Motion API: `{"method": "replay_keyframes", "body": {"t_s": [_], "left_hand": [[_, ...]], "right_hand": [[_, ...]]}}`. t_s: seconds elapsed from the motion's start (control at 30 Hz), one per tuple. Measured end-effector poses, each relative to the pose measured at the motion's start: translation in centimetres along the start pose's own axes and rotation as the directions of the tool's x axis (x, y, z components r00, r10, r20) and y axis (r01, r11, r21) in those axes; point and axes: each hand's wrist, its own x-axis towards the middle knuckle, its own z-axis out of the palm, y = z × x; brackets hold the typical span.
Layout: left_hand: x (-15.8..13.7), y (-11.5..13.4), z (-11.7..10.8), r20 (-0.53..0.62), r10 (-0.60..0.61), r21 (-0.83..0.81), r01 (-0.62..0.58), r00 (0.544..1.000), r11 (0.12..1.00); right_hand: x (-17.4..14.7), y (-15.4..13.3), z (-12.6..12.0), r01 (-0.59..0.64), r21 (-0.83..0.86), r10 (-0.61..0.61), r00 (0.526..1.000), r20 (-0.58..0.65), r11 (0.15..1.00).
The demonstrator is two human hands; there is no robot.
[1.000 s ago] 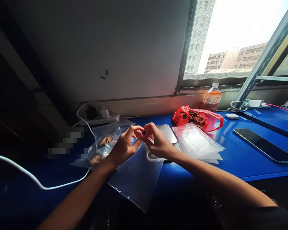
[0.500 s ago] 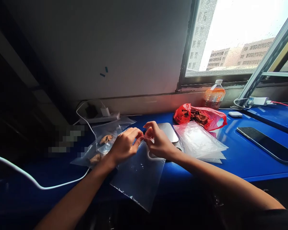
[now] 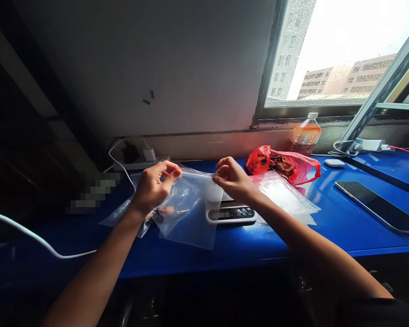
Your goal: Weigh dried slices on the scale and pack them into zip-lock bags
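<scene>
A clear zip bag (image 3: pixel 194 222) hangs between my two hands, its top edge stretched almost level. My left hand (image 3: pixel 155 186) pinches one top corner between thumb and fingers. At the other corner, my right hand (image 3: pixel 233 179) is closed on the bag the same way. Behind and partly under the bag sits a digital kitchen scale (image 3: pixel 233 215) with a dark display and round buttons. To the left, beneath the hanging bag, lie other clear bags (image 3: pixel 117 215) with brown dried pieces (image 3: pixel 165 210) in them, partly covered by my left hand.
A stack of clear bags (image 3: pixel 289 200) lies right of the scale. Behind it is a red plastic bag (image 3: pixel 259 159) of brown dried pieces, beside an orange drink bottle (image 3: pixel 306 136). A phone (image 3: pixel 378 204), a white case (image 3: pixel 334 163) and a power strip (image 3: pixel 136 164) are also on the blue table (image 3: pixel 279 247).
My hands have moved apart and up, stretching the bag's top edge between them. The bag's lower end has risen, and the scale's front panel now shows.
</scene>
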Motion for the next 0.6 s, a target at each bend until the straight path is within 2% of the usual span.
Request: {"method": "replay_keyframes", "body": {"t_s": [0.23, 0.37, 0.43, 0.5, 0.6], "left_hand": [[0.3, -0.4, 0.6, 0.075, -0.128, -0.185, 0.140, 0.989, 0.973], [0.8, -2.4, 0.5, -0.035, -0.260, -0.395, 0.226, 0.965, 0.890], [1.1, -3.2, 0.3, -0.068, -0.303, -0.451, 0.242, 0.951, 0.859], [1.1, -3.3, 0.4, -0.052, -0.322, -0.489, 0.257, 0.945, 0.834], [0.5, -2.1, 1.3, 0.020, -0.277, -0.532, 0.245, 0.961, 0.811]], "right_hand": [[1.2, 0.2, -2.0, -0.120, 0.160, 0.137, 0.985, -0.101, 0.980], [1.6, 0.0, -4.6, -0.172, 0.166, 0.213, 0.939, -0.270, 0.971], [1.5, -0.1, -5.3, -0.154, 0.219, 0.219, 0.923, -0.317, 0.964], [1.2, -0.3, -5.1, -0.109, 0.246, 0.175, 0.949, -0.262, 0.963], [0.5, -0.6, -3.3, -0.031, 0.173, 0.034, 0.999, -0.014, 0.984]]}}
